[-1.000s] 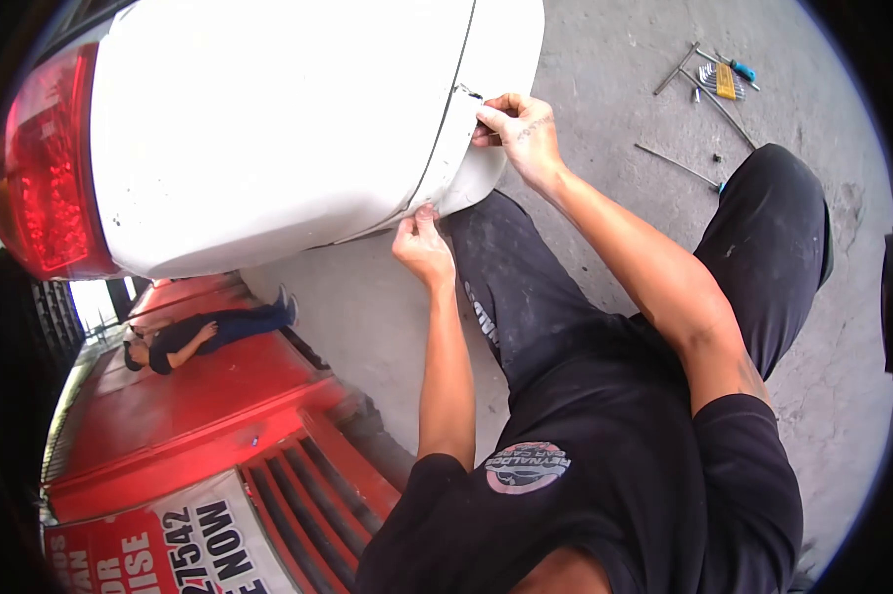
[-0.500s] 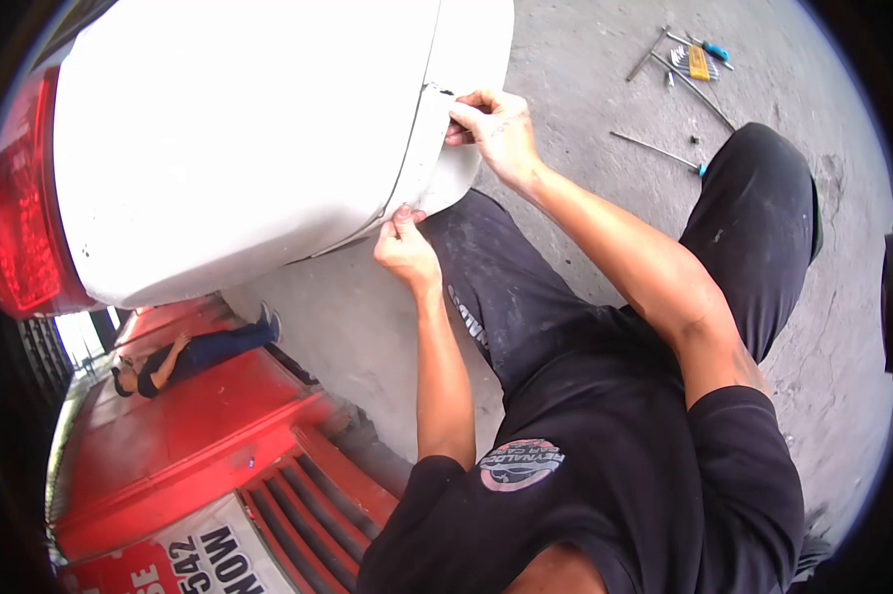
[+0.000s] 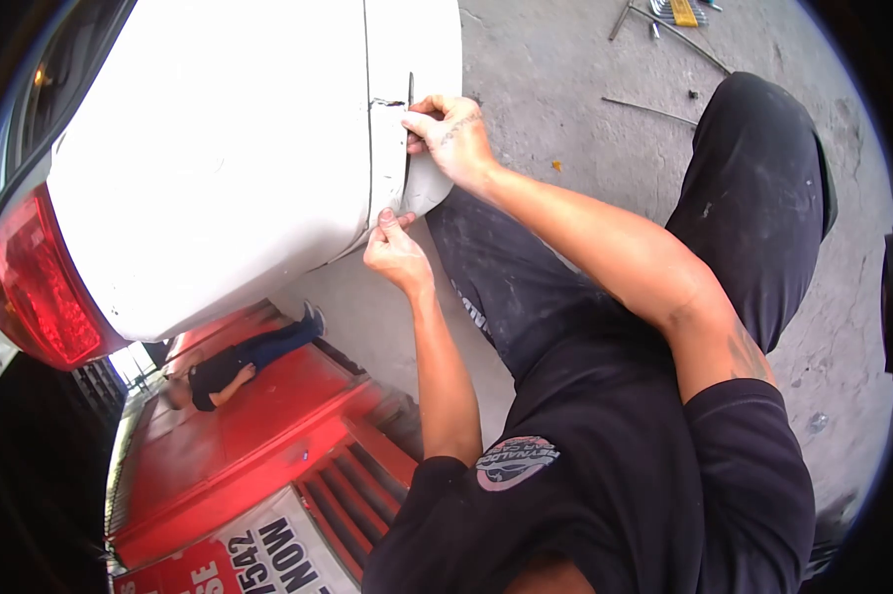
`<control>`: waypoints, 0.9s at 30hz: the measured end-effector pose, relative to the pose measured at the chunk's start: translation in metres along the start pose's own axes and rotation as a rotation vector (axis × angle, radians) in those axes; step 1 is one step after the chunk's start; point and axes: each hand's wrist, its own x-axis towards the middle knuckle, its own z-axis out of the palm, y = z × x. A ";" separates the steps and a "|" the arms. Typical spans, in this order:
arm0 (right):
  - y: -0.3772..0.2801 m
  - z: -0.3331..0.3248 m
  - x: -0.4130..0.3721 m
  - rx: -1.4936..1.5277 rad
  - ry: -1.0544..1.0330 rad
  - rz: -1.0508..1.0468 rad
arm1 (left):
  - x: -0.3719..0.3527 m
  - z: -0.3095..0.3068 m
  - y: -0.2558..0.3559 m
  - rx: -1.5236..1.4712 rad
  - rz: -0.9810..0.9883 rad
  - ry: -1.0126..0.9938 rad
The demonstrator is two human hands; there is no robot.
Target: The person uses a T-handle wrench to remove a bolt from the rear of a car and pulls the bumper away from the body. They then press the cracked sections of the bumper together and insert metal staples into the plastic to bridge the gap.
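Observation:
A white car bumper fills the upper left of the head view. Along its right side runs a narrow white bumper strip, bordered by a dark seam on its left and a dark slit on its right. My right hand pinches the strip's right edge, just below a small dark broken spot. Lower down, my left hand is closed at the strip's bottom end, thumb up against the white surface. The undersides of the fingers are hidden on both hands.
Hex keys in a yellow holder, a long metal rod and a thin shaft lie on the concrete floor. My bent knee is beside them. A red tail light and a person by a red structure are left.
The view has shifted, so the bumper's edge and my right hand sit further left. A dark slit now shows along the strip beside my right hand. Both hands keep their grip.

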 end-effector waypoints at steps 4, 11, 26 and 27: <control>0.024 0.006 -0.007 -0.159 0.099 -0.213 | 0.002 0.003 0.005 0.062 -0.015 -0.004; 0.016 -0.005 -0.025 -0.380 0.029 -0.365 | 0.003 0.003 0.004 0.043 -0.041 -0.025; 0.042 -0.061 0.066 -0.133 -0.078 -0.064 | 0.004 -0.001 0.013 0.195 0.027 -0.047; 0.038 -0.062 0.066 -0.232 -0.057 -0.058 | 0.004 0.001 0.014 0.193 0.029 -0.052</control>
